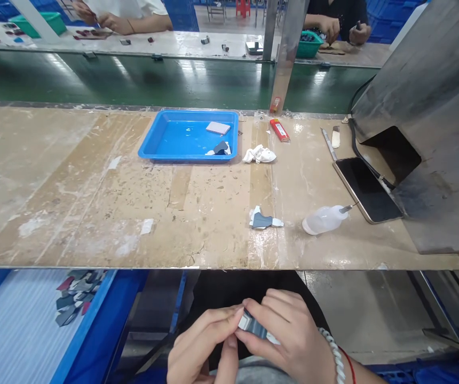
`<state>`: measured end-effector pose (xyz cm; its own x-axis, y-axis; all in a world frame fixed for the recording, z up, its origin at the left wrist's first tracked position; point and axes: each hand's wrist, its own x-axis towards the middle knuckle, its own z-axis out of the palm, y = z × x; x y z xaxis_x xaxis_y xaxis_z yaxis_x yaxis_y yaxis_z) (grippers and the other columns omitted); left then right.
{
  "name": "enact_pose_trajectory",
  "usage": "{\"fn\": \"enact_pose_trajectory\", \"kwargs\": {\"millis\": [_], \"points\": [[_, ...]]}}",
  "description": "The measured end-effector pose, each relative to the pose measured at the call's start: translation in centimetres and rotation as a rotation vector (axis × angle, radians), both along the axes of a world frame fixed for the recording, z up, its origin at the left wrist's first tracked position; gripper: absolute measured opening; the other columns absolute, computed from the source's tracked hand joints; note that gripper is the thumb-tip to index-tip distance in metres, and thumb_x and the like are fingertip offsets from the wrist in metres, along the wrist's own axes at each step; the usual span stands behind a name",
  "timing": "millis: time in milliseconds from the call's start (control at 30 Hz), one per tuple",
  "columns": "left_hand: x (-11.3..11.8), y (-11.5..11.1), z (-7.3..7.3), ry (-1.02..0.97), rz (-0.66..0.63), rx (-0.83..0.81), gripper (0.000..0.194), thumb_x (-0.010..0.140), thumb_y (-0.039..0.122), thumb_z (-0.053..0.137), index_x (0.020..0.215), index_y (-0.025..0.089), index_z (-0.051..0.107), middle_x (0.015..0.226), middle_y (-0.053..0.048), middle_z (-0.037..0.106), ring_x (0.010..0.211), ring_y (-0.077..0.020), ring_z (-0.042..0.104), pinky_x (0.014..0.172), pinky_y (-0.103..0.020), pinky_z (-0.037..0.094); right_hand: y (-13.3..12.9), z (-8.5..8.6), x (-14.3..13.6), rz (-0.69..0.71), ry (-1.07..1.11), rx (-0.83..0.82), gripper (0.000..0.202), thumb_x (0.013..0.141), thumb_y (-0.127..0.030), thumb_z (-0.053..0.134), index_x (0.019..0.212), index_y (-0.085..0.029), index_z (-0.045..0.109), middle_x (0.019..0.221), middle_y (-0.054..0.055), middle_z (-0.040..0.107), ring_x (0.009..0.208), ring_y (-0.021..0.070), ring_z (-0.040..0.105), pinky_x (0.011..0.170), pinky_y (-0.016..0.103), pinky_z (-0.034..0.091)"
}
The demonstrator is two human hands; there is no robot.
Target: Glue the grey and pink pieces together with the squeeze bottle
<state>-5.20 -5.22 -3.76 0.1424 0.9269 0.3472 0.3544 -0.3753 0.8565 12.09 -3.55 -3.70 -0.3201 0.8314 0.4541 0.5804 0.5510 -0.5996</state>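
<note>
Above my lap, in front of the table edge, a small dark grey and white piece [256,327] is between my hands. My right hand [289,330] pinches it between thumb and fingers; a white tip sticks out beneath. My left hand [205,344] grips its left end with fingertips and thumb. The fingers cover much of the piece, so its full shape is hidden. On the table ahead lies a similar grey and white piece [263,220]. Right of that, a translucent squeeze bottle [324,220] with a thin needle tip lies on its side.
A blue tray [165,154] holds a grey and white piece and a pinkish block. Nearby are crumpled tissue [260,154], a red lighter [279,130], a knife [327,143] and a phone [368,189]. Several pieces [75,298] fill a bin lower left. Two people work across the green belt [213,80].
</note>
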Motion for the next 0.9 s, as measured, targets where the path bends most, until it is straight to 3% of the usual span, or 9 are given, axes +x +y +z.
{"fn": "enact_pose_trajectory", "kwargs": {"millis": [233, 433, 533, 700, 800, 900], "points": [[-2.3, -0.4, -1.2, 0.181, -0.066, -0.022, 0.037, 0.094, 0.003, 0.049, 0.121, 0.023, 0.065, 0.109, -0.005, 0.072, 0.100, -0.0181, 0.073, 0.076, -0.021, 0.061, -0.4, -2.0, -1.9, 0.026, 0.168, -0.237, 0.034, 0.102, -0.035, 0.050, 0.081, -0.015, 0.067, 0.061, 0.002, 0.057, 0.055, 0.0148, 0.050, 0.056, 0.029, 0.039], [-4.5, -1.6, -2.8, 0.505, 0.020, -0.004, 0.040, 0.096, 0.026, 0.058, 0.135, 0.018, 0.051, 0.118, -0.011, 0.070, 0.103, -0.0226, 0.073, 0.086, -0.028, 0.063, -0.4, -3.1, -5.1, 0.027, 0.246, -0.559, 0.041, 0.101, -0.049, 0.048, 0.079, -0.018, 0.063, 0.070, 0.003, 0.067, 0.064, 0.0162, 0.063, 0.062, 0.026, 0.041], [-6.7, -1.7, -2.8, 0.632, 0.064, 0.041, 0.037, 0.102, 0.042, 0.051, 0.131, 0.018, 0.051, 0.106, -0.010, 0.075, 0.088, -0.0224, 0.077, 0.073, -0.026, 0.063, -0.7, -4.2, -7.6, 0.097, 0.161, -0.529, 0.060, 0.100, -0.067, 0.036, 0.082, -0.017, 0.064, 0.072, 0.006, 0.071, 0.063, 0.0210, 0.068, 0.058, 0.029, 0.040], [-10.3, -2.1, -0.9, 0.678, 0.088, 0.037, 0.037, 0.103, 0.054, 0.045, 0.111, 0.021, 0.060, 0.076, -0.002, 0.074, 0.059, -0.0172, 0.073, 0.051, -0.021, 0.056, -1.2, -6.0, -11.2, 0.267, 0.097, -0.377, 0.087, 0.092, -0.082, 0.012, 0.086, -0.016, 0.067, 0.066, 0.009, 0.072, 0.054, 0.0269, 0.071, 0.046, 0.034, 0.032], [-11.9, -2.4, -0.2, 0.715, 0.097, 0.035, 0.036, 0.102, 0.052, 0.048, 0.112, 0.021, 0.064, 0.073, -0.002, 0.074, 0.058, -0.0165, 0.072, 0.053, -0.020, 0.056, -0.6, -6.0, -12.6, 0.359, 0.053, -0.406, 0.086, 0.093, -0.080, 0.011, 0.097, -0.016, 0.068, 0.073, 0.009, 0.075, 0.057, 0.0275, 0.074, 0.045, 0.034, 0.031], [-14.6, -2.0, -0.2, 0.753, 0.158, 0.059, 0.043, 0.102, 0.056, 0.044, 0.123, 0.025, 0.066, 0.090, -0.005, 0.078, 0.074, -0.0187, 0.077, 0.067, -0.020, 0.060, 0.3, -6.0, -14.0, 0.374, 0.028, -0.389, 0.084, 0.092, -0.082, 0.019, 0.104, -0.015, 0.068, 0.074, 0.011, 0.076, 0.061, 0.0305, 0.075, 0.045, 0.034, 0.032]]}}
